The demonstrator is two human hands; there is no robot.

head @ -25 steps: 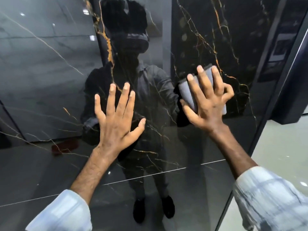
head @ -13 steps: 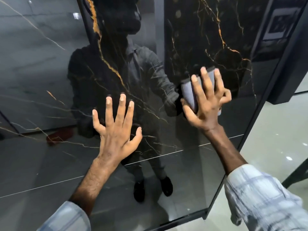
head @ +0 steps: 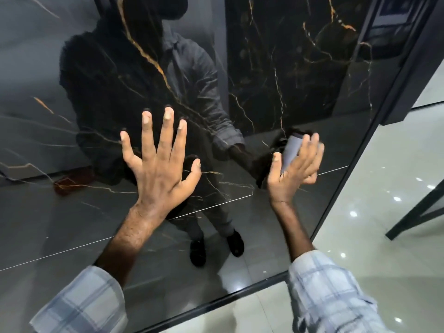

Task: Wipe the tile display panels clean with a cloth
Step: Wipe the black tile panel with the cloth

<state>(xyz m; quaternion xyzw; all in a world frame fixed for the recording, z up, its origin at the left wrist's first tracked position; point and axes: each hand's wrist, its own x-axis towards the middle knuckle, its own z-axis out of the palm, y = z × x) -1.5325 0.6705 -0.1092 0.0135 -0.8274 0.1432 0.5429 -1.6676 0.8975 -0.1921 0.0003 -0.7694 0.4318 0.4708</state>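
Observation:
A tall glossy black tile panel (head: 300, 75) with gold and white veins fills the view and mirrors a person. My left hand (head: 161, 169) lies flat on it with fingers spread, near the panel's middle. To the right, my right hand (head: 294, 171) presses a folded grey cloth (head: 291, 150) against the panel, fingers laid over the cloth and thumb at its left edge. The hand is blurred with motion. Most of the cloth is hidden under the fingers.
The panel's dark frame edge (head: 346, 186) runs down the right side and along the bottom (head: 216, 306). Beyond it lies a shiny pale tiled floor (head: 384, 236). A black slanted leg (head: 415, 212) of another stand crosses the floor at far right.
My right hand has slid the cloth down the panel toward its lower right. My left hand stays flat on the panel, and the view has tilted downward.

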